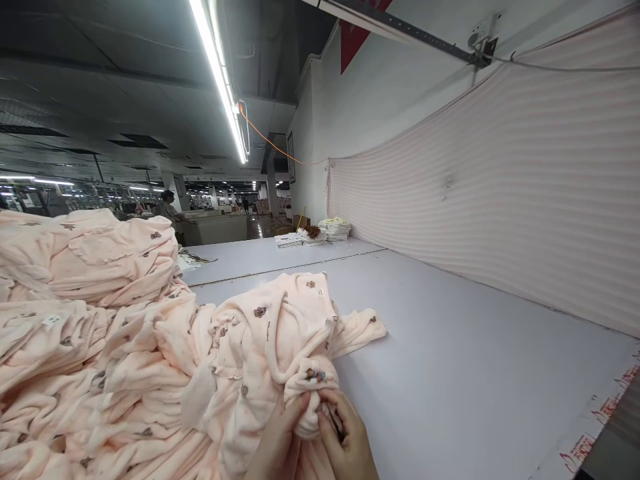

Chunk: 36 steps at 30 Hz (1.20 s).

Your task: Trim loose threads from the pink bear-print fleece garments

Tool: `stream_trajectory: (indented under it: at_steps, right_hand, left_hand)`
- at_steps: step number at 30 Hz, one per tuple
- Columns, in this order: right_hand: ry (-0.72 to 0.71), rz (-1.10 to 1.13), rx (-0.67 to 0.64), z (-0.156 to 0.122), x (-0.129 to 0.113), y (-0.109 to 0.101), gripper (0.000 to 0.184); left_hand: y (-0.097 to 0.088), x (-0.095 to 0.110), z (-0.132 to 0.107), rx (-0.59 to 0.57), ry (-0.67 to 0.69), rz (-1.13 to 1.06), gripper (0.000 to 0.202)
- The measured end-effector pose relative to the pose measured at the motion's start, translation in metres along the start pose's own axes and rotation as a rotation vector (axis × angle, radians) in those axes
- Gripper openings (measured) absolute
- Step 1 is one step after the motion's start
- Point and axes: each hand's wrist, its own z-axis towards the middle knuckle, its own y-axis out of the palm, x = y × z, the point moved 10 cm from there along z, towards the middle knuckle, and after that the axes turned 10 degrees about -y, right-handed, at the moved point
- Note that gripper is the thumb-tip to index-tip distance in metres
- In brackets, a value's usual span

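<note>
A pale pink fleece garment (pixel 295 320) printed with small brown bears lies spread at the table's near edge, one sleeve (pixel 367 330) stretching to the right. My left hand (pixel 283 430) is closed on a bunched fold of it, thumb on top. Close beside it, my right hand (pixel 350 437) is closed with the fingertips at the same fold. A thin dark tool (pixel 334 421) shows between the right thumb and fingers; most of it is hidden, so its kind is unclear. Above both thumbs, a small coloured motif (pixel 316 375) shows on the gathered cloth.
A large heap of similar pink garments (pixel 90 267) fills the left side. Folded white stacks (pixel 335 229) stand at the far end of the grey table (pixel 450 353). Striped cloth (pixel 480 173) hangs along the right wall. A person (pixel 170 207) stands at the far left.
</note>
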Motion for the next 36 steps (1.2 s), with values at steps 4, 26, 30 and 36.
stream_trajectory:
  at_steps: [4,26,30,36]
  right_hand:
    - [0.009,-0.048,-0.083,0.006,0.004,0.002,0.037]
    - [0.034,-0.074,0.015,0.007,0.04,-0.002,0.021]
    - [0.088,-0.048,0.086,0.01,0.051,-0.019,0.016]
    - [0.199,-0.066,0.335,-0.025,0.066,-0.054,0.025]
  left_hand:
    - [-0.013,0.006,0.01,0.119,0.09,0.214,0.04]
    - [-0.022,0.042,0.044,0.374,0.34,1.106,0.039]
    - [-0.018,0.036,0.057,0.339,0.312,1.154,0.046]
    - [-0.019,0.024,0.075,0.339,0.325,1.309,0.046]
